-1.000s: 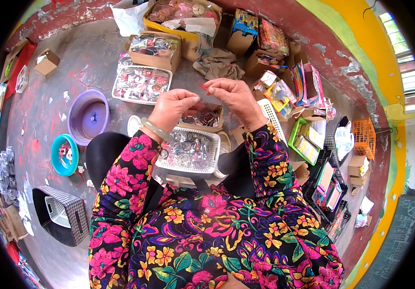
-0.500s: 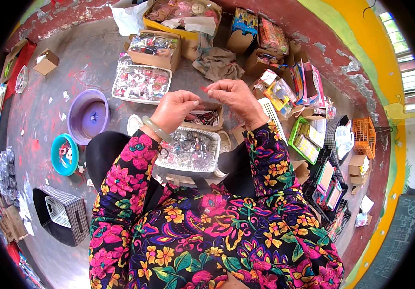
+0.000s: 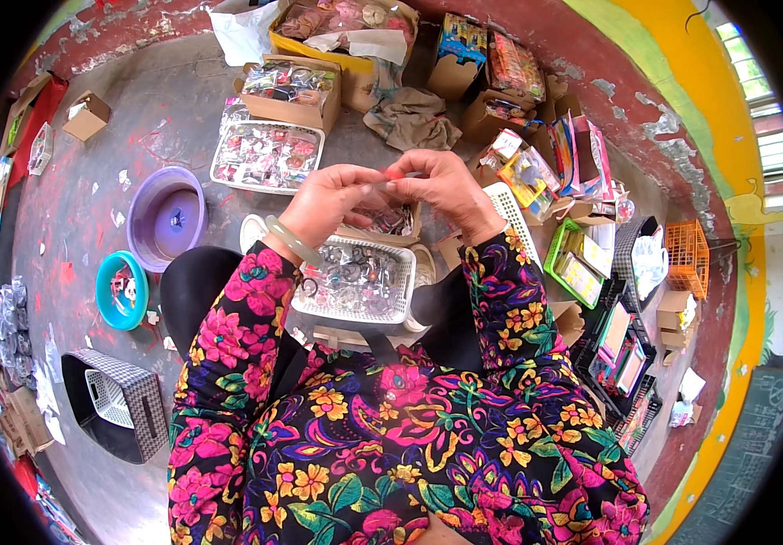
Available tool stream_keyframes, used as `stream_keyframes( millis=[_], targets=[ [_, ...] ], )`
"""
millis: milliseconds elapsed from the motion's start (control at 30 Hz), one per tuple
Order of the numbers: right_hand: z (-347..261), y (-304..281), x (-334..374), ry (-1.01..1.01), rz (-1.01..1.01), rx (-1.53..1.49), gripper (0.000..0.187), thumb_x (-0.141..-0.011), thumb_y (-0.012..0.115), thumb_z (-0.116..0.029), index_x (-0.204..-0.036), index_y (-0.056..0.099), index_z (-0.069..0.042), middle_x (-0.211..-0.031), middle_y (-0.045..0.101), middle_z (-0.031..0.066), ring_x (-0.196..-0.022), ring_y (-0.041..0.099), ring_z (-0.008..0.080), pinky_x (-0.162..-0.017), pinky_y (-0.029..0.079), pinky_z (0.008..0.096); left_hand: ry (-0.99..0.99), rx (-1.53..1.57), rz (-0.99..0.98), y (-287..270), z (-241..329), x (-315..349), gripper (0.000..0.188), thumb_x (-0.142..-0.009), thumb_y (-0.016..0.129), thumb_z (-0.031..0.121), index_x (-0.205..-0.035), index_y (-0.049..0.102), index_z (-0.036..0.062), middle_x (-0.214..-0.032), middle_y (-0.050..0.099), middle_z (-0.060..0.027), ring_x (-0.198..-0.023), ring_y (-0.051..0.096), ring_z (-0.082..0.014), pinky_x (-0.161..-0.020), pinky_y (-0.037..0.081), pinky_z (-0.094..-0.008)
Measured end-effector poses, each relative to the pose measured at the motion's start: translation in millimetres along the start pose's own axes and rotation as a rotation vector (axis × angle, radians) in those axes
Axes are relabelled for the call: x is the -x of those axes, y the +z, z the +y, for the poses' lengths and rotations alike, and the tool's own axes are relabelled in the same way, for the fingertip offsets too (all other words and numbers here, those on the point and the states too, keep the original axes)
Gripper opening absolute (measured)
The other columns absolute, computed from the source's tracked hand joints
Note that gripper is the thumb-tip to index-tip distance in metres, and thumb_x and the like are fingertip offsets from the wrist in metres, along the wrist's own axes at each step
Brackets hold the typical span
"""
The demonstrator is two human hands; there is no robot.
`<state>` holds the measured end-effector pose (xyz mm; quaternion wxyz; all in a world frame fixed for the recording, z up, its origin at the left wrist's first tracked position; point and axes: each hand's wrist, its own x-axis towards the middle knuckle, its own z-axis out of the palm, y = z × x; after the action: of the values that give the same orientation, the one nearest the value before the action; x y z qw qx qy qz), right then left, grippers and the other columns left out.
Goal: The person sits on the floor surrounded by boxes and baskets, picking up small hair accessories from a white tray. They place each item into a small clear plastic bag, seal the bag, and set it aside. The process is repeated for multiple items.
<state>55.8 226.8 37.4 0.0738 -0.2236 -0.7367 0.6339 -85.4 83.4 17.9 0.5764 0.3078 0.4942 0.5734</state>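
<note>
My left hand (image 3: 323, 207) and my right hand (image 3: 450, 193) are raised in front of me, their fingertips meeting. A small red piece (image 3: 393, 173) shows at the pinched fingertips of my right hand; its kind is too small to tell. My left thumb and forefinger are pinched right beside it, and what they grip is hidden. Below the hands a white plastic basket (image 3: 407, 295) sits between my knees, filled with small clear-bagged items (image 3: 355, 280). Partly behind my fingers stands a cardboard box (image 3: 409, 238) with more small packaged things.
Beyond my hands is a white basket (image 3: 217, 173) of packaged trinkets, with a filled cardboard carton (image 3: 323, 113) behind it. A purple basin (image 3: 141, 222) and a turquoise basin (image 3: 109, 313) stand at the left. Along the right are a green basket (image 3: 555, 268) and a black crate (image 3: 632, 363).
My left hand has moved right and up, so its fingertips now meet those of my right hand at the red piece. The right hand has barely shifted.
</note>
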Motion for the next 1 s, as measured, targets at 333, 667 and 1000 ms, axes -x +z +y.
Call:
stream_keyframes(
  millis=[333, 667, 1000],
  targets=[
    [-5.4, 1.6, 1.4, -0.016, -0.022, -0.033, 0.018, -0.083, 0.059, -0.015, -0.083, 0.062, 0.002, -0.073, 0.06, -0.0005, -0.066, 0.052, 0.0038, -0.058, 0.042, 0.0184, -0.011, -0.096, 0.084, -0.6, -6.9, -3.6, 0.013, -0.08, 0.063, 0.008, -0.091, 0.06, 0.0017, -0.087, 0.063, -0.0044, -0.077, 0.061, -0.009, -0.063, 0.051, -0.0209],
    [-5.6, 2.1, 1.1, 0.012, 0.016, -0.018, 0.017, -0.079, 0.062, -0.014, -0.081, 0.063, 0.002, -0.07, 0.059, -0.0016, -0.065, 0.051, 0.0042, -0.057, 0.042, 0.0193, -0.031, -0.071, 0.122, -2.5, -9.7, -5.8, 0.012, -0.082, 0.061, 0.008, -0.088, 0.06, -0.0019, -0.086, 0.065, -0.0079, -0.079, 0.063, -0.0136, -0.065, 0.053, -0.0226],
    [-5.0, 15.9, -6.4, -0.646, 0.412, 0.359, 0.013, -0.071, 0.065, -0.006, -0.083, 0.059, -0.004, -0.084, 0.06, 0.0064, -0.075, 0.059, 0.0195, -0.065, 0.045, 0.0273, -0.033, -0.046, 0.192, 0.5, -4.4, -3.6, 0.011, -0.083, 0.06, 0.009, -0.089, 0.06, 0.0001, -0.085, 0.064, -0.0063, -0.079, 0.063, -0.0121, -0.063, 0.052, -0.0214]
  ],
)
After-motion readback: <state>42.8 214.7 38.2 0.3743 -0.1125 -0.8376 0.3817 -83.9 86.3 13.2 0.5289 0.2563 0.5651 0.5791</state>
